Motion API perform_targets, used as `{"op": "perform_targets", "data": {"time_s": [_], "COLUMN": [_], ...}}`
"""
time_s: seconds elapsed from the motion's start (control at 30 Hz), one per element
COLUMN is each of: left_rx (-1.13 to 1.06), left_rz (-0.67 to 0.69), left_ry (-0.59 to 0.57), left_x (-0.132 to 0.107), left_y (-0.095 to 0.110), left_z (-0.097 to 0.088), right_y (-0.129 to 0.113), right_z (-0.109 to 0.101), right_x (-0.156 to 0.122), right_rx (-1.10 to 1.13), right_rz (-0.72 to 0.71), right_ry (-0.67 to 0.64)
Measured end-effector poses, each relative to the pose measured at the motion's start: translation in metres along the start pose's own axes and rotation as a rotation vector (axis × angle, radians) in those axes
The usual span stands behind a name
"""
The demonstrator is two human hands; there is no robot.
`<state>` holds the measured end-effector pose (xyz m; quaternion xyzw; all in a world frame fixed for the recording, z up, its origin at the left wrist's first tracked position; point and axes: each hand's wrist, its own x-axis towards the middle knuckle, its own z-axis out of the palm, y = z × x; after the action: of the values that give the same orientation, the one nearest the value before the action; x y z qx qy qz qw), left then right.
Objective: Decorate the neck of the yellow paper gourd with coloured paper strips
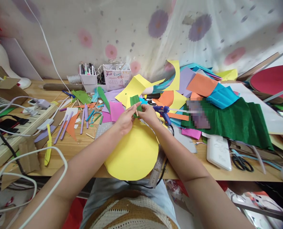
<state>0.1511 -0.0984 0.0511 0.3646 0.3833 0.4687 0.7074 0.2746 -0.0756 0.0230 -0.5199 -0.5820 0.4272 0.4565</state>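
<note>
A small piece of dark green paper (pixel 134 101) is pinched between my two hands above the table's middle. My left hand (pixel 127 119) grips its left side with closed fingers. On its right side my right hand (pixel 149 114) is closed too, the fingertips partly hidden. Something thin and pale, perhaps a stick end, shows by the left fingertips. Below both hands lies a large yellow paper disc (pixel 133 154), reaching the table's front edge. A blue glue gun (pixel 164 114) rests just right of my right hand.
Coloured paper sheets (pixel 202 84) and a dark green crepe sheet (pixel 236 124) pile up at right. Black scissors (pixel 242 161) and a white power bank (pixel 218 152) lie nearer. Purple sticks (pixel 66 125) are at left, beside power strips (pixel 19 136) with looping cables. White pen boxes (pixel 88 74) stand behind.
</note>
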Motion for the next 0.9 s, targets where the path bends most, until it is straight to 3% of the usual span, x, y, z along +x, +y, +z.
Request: {"op": "perform_targets", "data": {"time_s": [0.13, 0.27, 0.57, 0.77, 0.9], "left_rx": [0.042, 0.039, -0.024, 0.14, 0.296], "left_rz": [0.041, 0.067, 0.08, -0.066, -0.017], "left_ry": [0.06, 0.059, 0.145, -0.037, 0.001], "left_x": [0.008, 0.014, 0.014, 0.007, 0.007], "left_y": [-0.004, -0.007, -0.007, 0.004, 0.002], "left_z": [0.001, -0.009, -0.012, -0.022, -0.025], "right_y": [-0.009, -0.012, -0.008, -0.008, -0.008], "right_z": [-0.003, -0.006, -0.002, -0.005, -0.003], "right_x": [-0.002, -0.001, 0.0, -0.001, -0.003], "right_rx": [0.264, 0.347, 0.342, 0.307, 0.22], "right_rz": [0.138, 0.164, 0.124, 0.133, 0.125], "right_ry": [-0.11, -0.206, -0.147, -0.154, -0.151]}}
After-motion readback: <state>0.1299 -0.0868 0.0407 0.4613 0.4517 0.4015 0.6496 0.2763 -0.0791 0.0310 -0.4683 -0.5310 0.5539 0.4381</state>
